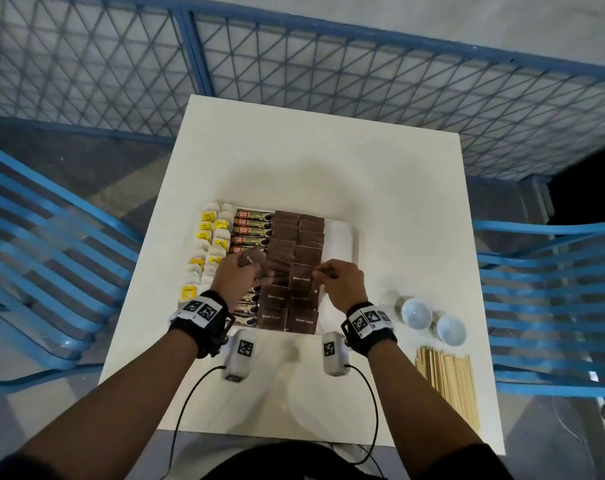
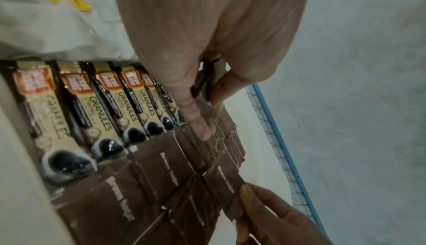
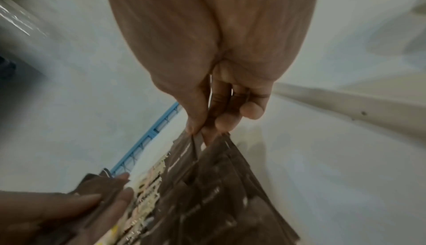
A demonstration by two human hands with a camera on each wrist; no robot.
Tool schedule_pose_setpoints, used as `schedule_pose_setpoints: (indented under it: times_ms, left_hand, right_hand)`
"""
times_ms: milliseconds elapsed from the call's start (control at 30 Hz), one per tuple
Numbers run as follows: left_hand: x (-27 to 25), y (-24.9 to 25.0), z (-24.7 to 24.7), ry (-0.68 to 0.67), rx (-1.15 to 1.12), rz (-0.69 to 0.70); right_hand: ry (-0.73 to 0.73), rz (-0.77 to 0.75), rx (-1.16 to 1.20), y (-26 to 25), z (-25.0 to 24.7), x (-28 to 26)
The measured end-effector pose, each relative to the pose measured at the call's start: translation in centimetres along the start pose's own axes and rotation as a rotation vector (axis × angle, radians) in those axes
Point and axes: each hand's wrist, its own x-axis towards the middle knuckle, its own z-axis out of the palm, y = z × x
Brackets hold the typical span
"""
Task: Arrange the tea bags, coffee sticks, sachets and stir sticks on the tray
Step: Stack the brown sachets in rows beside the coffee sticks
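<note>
our left hand (image 1: 237, 277) grips a small stack of brown sachets (image 1: 251, 261) over the tray (image 1: 341, 237), while our right hand (image 1: 342, 284) pinches the edge of one sachet (image 1: 301, 277) lying in the right brown column. on the tray, tea bags (image 1: 209, 244) fill the left side, coffee sticks (image 1: 252, 226) sit next, then two sachet columns. stir sticks (image 1: 448, 382) lie on the table (image 1: 294, 150), right, near two bowls (image 1: 432, 322).

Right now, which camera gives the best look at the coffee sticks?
The left wrist view: the coffee sticks lie side by side, close enough to read GRANULES. The head view shows the same column small, partly hidden by the left hand. The right wrist view shows only a blur.
</note>
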Motion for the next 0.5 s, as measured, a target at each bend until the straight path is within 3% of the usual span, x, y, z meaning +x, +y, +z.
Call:
schedule_pose_setpoints:
  times_ms: [500]
  left_hand:
    - [0.4, -0.8, -1.5, -0.075, 0.043, 0.014]
  right_hand:
    - [0.113, 0.048, -0.076, 0.8, 1.4, 0.3]
